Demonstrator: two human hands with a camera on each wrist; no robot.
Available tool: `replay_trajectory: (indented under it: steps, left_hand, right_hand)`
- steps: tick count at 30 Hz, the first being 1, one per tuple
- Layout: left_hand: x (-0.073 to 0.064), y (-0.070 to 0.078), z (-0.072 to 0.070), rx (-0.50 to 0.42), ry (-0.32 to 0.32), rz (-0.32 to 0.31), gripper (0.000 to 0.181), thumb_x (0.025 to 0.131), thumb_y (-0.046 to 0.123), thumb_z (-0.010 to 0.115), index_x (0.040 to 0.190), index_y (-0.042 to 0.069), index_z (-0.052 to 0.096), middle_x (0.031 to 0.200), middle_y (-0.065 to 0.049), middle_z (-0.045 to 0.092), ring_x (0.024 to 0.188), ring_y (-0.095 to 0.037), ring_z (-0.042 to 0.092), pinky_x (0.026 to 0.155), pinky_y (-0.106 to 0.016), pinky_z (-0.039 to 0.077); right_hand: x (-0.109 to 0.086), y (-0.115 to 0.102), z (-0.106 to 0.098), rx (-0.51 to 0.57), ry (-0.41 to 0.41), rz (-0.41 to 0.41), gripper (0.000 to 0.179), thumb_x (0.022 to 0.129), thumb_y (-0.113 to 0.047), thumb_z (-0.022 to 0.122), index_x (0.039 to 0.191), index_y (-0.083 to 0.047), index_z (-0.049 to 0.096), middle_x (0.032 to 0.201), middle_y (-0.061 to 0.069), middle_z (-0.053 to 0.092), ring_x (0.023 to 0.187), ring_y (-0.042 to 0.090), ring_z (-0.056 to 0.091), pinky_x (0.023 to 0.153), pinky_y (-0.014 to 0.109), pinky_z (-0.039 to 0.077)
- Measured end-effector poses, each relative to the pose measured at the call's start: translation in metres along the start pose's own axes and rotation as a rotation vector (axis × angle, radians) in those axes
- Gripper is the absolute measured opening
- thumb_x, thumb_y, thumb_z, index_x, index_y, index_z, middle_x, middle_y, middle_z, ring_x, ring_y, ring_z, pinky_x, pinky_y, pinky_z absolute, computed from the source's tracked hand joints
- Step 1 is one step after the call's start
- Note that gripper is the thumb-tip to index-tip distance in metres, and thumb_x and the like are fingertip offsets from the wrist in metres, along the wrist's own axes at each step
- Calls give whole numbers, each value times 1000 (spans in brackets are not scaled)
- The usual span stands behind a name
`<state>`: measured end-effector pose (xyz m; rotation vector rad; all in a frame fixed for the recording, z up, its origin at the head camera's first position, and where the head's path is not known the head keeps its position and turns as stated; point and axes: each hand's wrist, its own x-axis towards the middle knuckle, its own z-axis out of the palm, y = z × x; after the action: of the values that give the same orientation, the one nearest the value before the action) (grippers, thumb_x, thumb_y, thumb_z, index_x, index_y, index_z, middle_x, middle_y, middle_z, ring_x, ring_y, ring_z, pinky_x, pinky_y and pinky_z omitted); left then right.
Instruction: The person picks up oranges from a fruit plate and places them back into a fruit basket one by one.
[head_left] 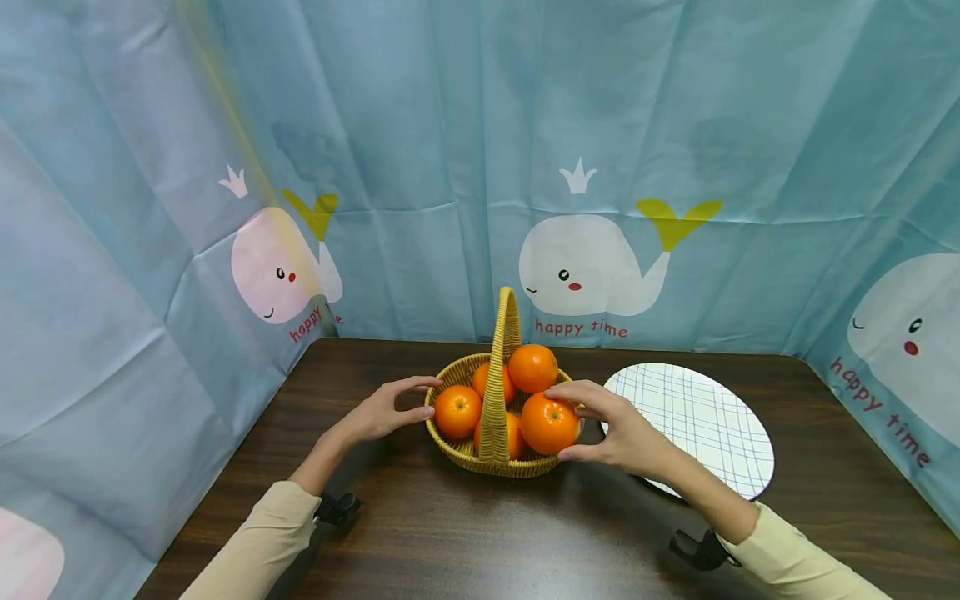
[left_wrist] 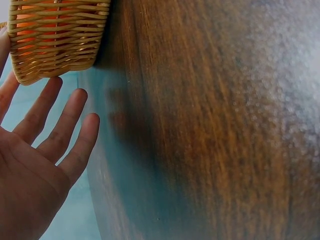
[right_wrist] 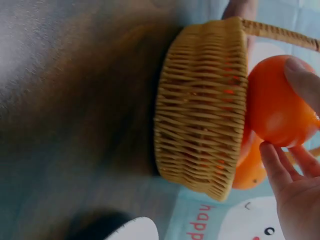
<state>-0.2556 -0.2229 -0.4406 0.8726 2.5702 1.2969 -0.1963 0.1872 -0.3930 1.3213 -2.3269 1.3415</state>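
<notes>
The right hand (head_left: 622,429) grips the front orange (head_left: 550,423) in the basket (head_left: 450,450), whose tall handle (head_left: 501,375) stands just beside it. The left hand (head_left: 386,408), fingers spread, touches the rim. A checked plate (head_left: 705,425) lies nearby on the table (head_left: 480,533).

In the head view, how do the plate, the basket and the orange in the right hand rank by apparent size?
1. Plate, largest.
2. Basket, slightly smaller.
3. Orange held by the right hand, smallest.

Five oranges (head_left: 550,422) (one partly hidden behind the handle), one wicker basket (head_left: 480,457), one checked plate (head_left: 697,421), two hands (head_left: 626,433).
</notes>
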Motion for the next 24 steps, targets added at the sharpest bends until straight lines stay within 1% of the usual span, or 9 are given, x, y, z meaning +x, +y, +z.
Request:
replay_trajectory:
  steps: [5,8,10,15,18,21,24]
  left_hand:
    - [0,0,1,-9,2,-7,49,100,23,69,145,10,56,144,-11,55,133,-39,46,109,-69,25]
    - [0,0,1,-11,4,-4,49,100,22,69,145,10,56,144,-12,55,133,-39,46,108,-70,25]
    - [0,-1,1,-9,5,-2,49,100,22,69,145,10,56,144,-12,54,133,-40,46,108,-70,25]
    - [0,-2,1,-6,6,1,48,100,22,69,145,10,56,143,-12,55,132,-39,47,108,-70,26]
    - [1,-2,1,-8,1,4,49,100,22,69,145,10,56,144,-12,55,133,-38,47,109,-69,26]
    - [1,-1,1,-9,-2,5,49,100,23,69,145,11,56,144,-11,55,133,-38,46,109,-69,26]
    - [1,0,0,-4,4,6,49,100,22,69,145,10,56,144,-12,55,133,-38,47,109,-69,26]
  right_hand:
    - [2,0,10,9,-11,-52,74,67,3,94,133,3,60,135,19,57,123,32,53,90,42,55]
    - [2,3,13,-11,-13,-75,74,68,0,94,133,1,60,136,17,57,123,30,52,88,39,54]
    - [2,5,14,-21,-14,-80,74,70,-4,95,135,-1,60,137,14,57,124,29,52,88,39,54]
    - [2,8,15,-25,-30,-62,72,75,-13,93,138,-9,60,141,6,56,128,25,50,92,38,53]
    - [1,10,15,-17,-39,-47,73,75,-14,93,140,-11,59,142,5,54,128,23,50,93,37,53]
    - [-2,12,12,4,-38,-41,77,74,-11,94,141,-8,57,142,9,53,124,25,52,90,39,54]
    - [-8,15,7,41,-26,-45,80,72,-5,94,141,-1,54,140,15,52,121,32,54,87,46,56]
